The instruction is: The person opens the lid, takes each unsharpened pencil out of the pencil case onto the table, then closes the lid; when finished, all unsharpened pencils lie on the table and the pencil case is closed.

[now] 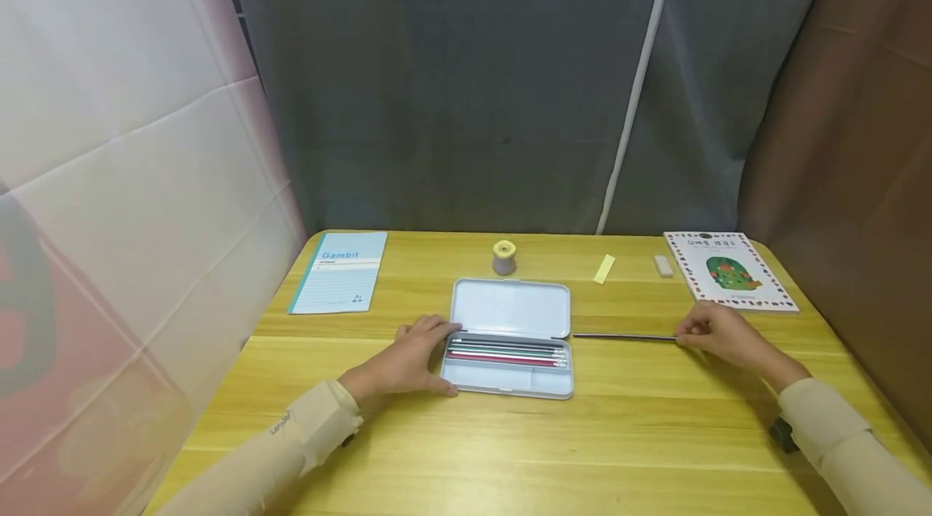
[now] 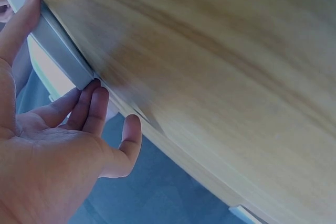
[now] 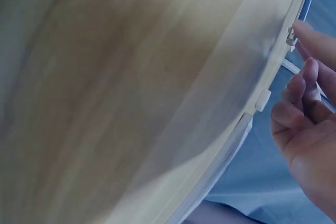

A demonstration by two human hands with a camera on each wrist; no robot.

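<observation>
An open white pencil case (image 1: 510, 310) lies on the table, its lid tipped back. Several pencils (image 1: 502, 353), dark, green and red, lie side by side in its upper compartment; the lower compartment shows bare. My left hand (image 1: 408, 358) holds the case's left end, thumb at the front edge and fingers by the hinge side. In the left wrist view the fingertips (image 2: 97, 95) touch the case's corner. To the right of the case my right hand (image 1: 724, 334) pinches a dark pencil (image 1: 622, 336) by its right end. That pencil lies level, pointing left, its far tip near the case.
A light blue notebook (image 1: 338, 273) lies at the back left. Behind the case stands a yellow-topped grey pencil sharpener (image 1: 504, 257). Further right are a yellow strip (image 1: 603, 269), a white eraser (image 1: 662, 266) and a white book with a cactus picture (image 1: 731, 272).
</observation>
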